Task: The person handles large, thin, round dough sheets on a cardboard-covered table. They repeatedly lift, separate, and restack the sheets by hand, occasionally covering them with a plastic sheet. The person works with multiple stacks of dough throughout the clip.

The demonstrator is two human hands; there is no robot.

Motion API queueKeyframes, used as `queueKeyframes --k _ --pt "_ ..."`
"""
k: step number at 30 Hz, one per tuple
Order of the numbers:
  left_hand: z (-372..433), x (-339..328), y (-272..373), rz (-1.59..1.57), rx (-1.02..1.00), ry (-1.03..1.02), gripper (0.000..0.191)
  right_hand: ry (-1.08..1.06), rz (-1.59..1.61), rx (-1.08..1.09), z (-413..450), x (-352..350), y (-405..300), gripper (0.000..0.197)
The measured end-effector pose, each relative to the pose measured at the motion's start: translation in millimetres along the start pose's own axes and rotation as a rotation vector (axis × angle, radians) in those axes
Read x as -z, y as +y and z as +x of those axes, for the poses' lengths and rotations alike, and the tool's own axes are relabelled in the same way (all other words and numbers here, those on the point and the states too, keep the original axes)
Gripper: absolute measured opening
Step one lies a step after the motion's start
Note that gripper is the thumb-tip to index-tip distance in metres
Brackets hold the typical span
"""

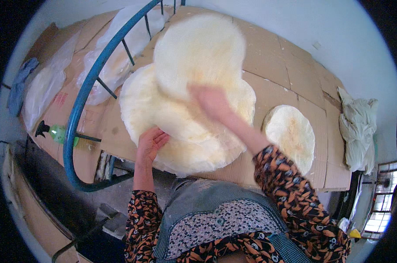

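Note:
Several large, pale, round sheets of soft fibrous padding (192, 157) overlap on the cardboard-covered surface before me. One round sheet (198, 49) is at the top of this group, its edges blurred. My right hand (208, 98), blurred by motion, is at the near part of that sheet; whether its fingers grip it is unclear. My left hand (152, 141) is at the near left of the group, palm partly up, fingertips at or under a sheet's edge, so a grip cannot be made out. A separate small stack of round pads (290, 134) lies to the right.
A blue metal rail (86, 88) curves along the left. Beyond it are clear plastic bags (103, 72) with pale contents, a green spray bottle (58, 133) and a blue cloth (21, 85). A pale cloth bundle (358, 131) is at the right edge of the cardboard (300, 82).

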State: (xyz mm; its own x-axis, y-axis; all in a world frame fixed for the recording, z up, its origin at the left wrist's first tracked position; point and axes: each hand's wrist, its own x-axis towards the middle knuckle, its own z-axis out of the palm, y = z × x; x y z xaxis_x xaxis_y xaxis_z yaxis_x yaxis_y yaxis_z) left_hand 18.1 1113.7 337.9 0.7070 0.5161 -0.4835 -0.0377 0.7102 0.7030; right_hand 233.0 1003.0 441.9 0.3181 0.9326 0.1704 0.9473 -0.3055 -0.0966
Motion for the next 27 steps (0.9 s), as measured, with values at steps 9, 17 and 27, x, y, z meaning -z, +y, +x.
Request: queueKeyframes --k 9,17,27 --pt "17.5 -31.1 4.7 0.025 -0.134 -0.091 0.026 0.101 0.009 0.123 -65.7 -49.9 -5.7 0.037" --pt "10.2 -33.6 -1.7 -0.247 -0.120 -0.360 0.044 0.209 0.123 0.155 -77.1 -43.6 -27.2 0.038" --pt "17.5 -35.8 -21.1 -0.137 -0.120 -0.195 0.044 0.251 0.888 -0.278 28.6 68.1 93.2 0.028"
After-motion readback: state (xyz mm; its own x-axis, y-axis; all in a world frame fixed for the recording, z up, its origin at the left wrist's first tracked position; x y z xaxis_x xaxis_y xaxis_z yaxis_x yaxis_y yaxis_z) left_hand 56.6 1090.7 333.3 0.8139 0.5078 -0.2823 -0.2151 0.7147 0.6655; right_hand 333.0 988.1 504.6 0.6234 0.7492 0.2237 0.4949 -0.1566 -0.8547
